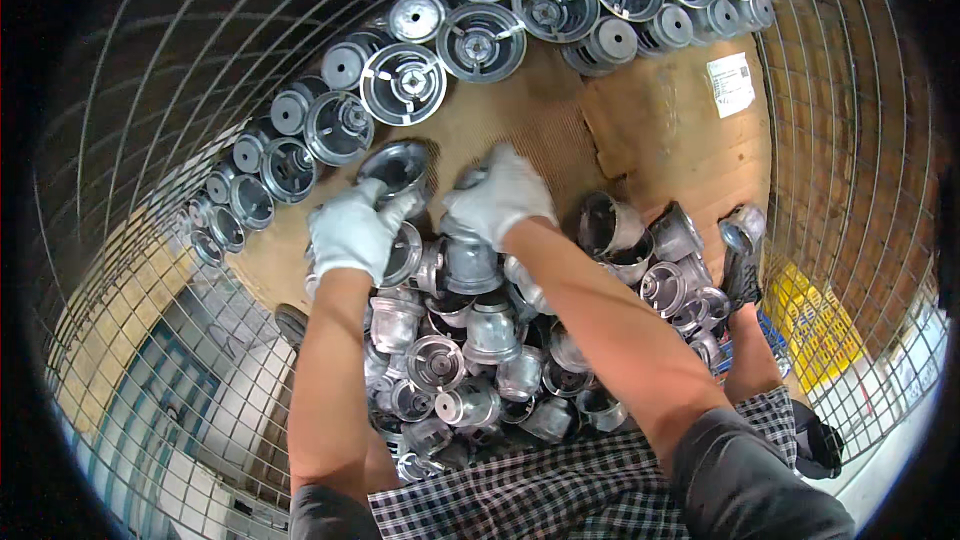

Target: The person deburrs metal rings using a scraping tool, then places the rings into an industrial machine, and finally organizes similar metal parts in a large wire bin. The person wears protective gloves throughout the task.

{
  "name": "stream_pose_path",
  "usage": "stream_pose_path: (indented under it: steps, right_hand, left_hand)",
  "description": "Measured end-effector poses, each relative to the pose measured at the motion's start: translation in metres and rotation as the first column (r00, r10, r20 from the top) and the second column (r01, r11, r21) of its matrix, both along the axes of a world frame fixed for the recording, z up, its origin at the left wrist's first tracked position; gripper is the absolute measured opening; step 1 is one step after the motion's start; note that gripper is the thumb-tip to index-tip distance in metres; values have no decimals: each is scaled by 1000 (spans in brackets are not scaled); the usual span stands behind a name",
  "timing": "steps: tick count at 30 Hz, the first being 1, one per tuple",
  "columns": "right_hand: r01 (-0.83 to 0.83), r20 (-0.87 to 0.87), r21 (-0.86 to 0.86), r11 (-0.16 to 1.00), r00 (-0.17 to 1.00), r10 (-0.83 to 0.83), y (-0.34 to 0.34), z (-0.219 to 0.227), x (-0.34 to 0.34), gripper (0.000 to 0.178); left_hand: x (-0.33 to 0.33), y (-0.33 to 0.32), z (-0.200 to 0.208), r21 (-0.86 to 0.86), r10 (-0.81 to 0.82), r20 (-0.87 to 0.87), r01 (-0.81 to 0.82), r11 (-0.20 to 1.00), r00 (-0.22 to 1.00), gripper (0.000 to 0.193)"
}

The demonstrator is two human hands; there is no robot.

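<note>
My left hand (352, 232), in a white glove, grips the near edge of a hollow silver metal cup (398, 164), its wide mouth turned up. My right hand (508, 198), gloved too and slightly blurred, curls over another silver metal cup (470, 178), mostly covered by the fingers. Just below the hands begins a loose heap of similar metal cups (492, 330), tilted every way between my forearms. Beyond them a curved row of the same stepped cups (482, 42) lines the far and left side, some with mouths facing me.
Wire mesh walls (850, 140) surround the work area. Brown cardboard (670, 120) covers its base, with a white label (731, 85) at the right. A single metal cup (742, 228) lies apart on the right. A yellow crate (815, 320) shows through the mesh.
</note>
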State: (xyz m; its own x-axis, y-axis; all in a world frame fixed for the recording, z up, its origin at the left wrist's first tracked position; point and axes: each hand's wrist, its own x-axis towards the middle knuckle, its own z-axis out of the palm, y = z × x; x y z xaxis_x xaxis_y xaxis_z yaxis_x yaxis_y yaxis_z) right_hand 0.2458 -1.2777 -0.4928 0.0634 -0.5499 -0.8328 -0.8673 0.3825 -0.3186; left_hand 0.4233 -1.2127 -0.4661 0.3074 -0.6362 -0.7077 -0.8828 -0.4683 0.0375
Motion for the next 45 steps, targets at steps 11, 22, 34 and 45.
stream_pose_path:
  steps: [11,22,34,45]
  right_hand:
    - [139,59,-660,738,989,-134,-25,-30,-36,87]
    - [603,380,-253,756,781,-496,-59,-23,-30,71]
    - [527,420,-506,682,842,-340,-43,-42,-32,82]
    - [703,508,-165,691,662,-552,-40,-25,-61,72]
  left_hand:
    - [-37,-14,-96,105,754,-515,-843,528,408,71]
    - [-75,5,-125,429,764,-584,-903,2,-276,52]
    - [-87,-22,-130,389,509,-792,-921,-6,-338,42]
    - [-81,30,-28,60,630,-761,-949,309,157,47]
